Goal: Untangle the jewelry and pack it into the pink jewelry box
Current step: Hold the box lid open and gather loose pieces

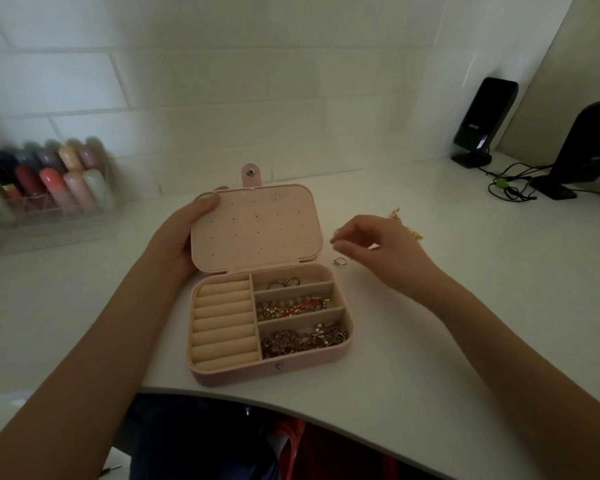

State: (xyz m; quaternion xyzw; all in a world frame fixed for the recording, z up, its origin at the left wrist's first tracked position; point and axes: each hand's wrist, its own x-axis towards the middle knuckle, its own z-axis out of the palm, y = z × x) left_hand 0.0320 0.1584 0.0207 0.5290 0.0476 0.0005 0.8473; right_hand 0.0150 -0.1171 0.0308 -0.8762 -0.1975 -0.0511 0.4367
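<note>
**Packing Small Pieces: Box Braced, Ring Area Being Worked**

Bracing the open lid (255, 226) with the left hand (179, 237), fingers curled round its left edge and far corner, probably to keep the lid up and the pink jewelry box (271, 370) from sliding. Hovering the right hand (378, 245) just right of the lid, thumb and fingertips drawn narrowly together; possibly pinching a tiny pale item, but too small and blurred to confirm. Leaving a small ring (340, 260) lying on the white table (430, 341) just below those fingertips, apart from the box.

Keeping a gold chain (409, 226) on the table beyond the right hand, partly hidden behind it and not yet packed.

Holding jewelry already in the box's three right-hand compartments: looped pieces (286, 283) in the far one, beads with an orange cord (293, 306) in the middle one, a heap of chains (303, 337) in the near one. Showing nothing in the padded ring rolls (224, 323) at left, the likely place for the loose ring.

Standing further out: a clear rack of coloured tubes (45, 178) at left, two dark speakers (482, 123) with cables at right.
</note>
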